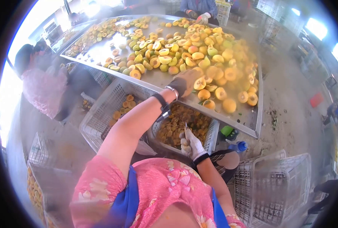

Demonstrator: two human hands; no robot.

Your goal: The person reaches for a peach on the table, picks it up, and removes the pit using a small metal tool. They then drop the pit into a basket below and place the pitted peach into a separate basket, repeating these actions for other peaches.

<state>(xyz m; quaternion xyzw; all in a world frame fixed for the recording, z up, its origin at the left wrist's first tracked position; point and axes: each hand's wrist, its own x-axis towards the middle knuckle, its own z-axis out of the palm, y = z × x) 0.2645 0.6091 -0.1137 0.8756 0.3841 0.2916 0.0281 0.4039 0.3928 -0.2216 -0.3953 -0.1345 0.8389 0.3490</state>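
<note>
My left hand [186, 81], in a dark glove with the fingertips bare, reaches over the near edge of the metal table [157, 79]. Its fingers are stretched out beside halved yellow fruit [199, 83], and no held piece shows. Lower down, my right hand [191, 145] wears a white glove and is closed around a small pointed tool, apparently a knife [186, 125]. It is over a white crate [213, 136] holding many fruit pieces [172, 127]. Whole and halved fruits are heaped across the table, mostly cut sides showing.
Another white crate [91, 123] with fruit stands left of the filled one. Empty crates [271, 186] are at the lower right, beside a blue bottle [238, 146]. One person [43, 83] sits at the left; another [200, 7] works across the table.
</note>
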